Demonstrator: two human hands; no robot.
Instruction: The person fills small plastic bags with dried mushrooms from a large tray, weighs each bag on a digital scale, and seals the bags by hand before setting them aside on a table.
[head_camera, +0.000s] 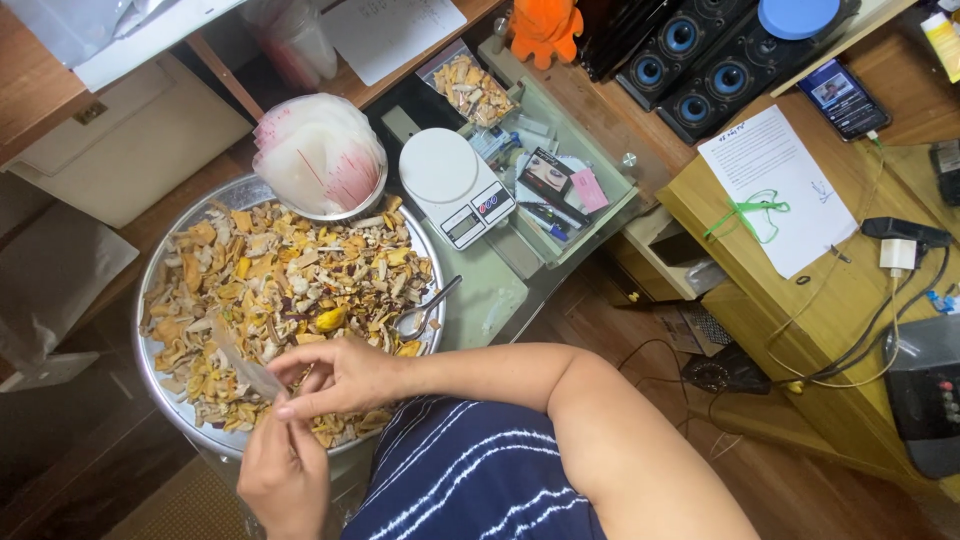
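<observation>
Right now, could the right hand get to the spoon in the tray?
Probably yes. The right hand is over the tray, pinching a clear bag with the left hand. The spoon lies uncovered nearby on the dried pieces; it must release the bag first.

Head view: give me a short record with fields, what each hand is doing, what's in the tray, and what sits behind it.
left hand: pinches a small clear bag from below
right hand: holds the bag's top edge over the tray
tray: round metal, heaped with dried yellow and tan chips; spoon at its right side
behind tray: stack of clear bags, white scale
</observation>
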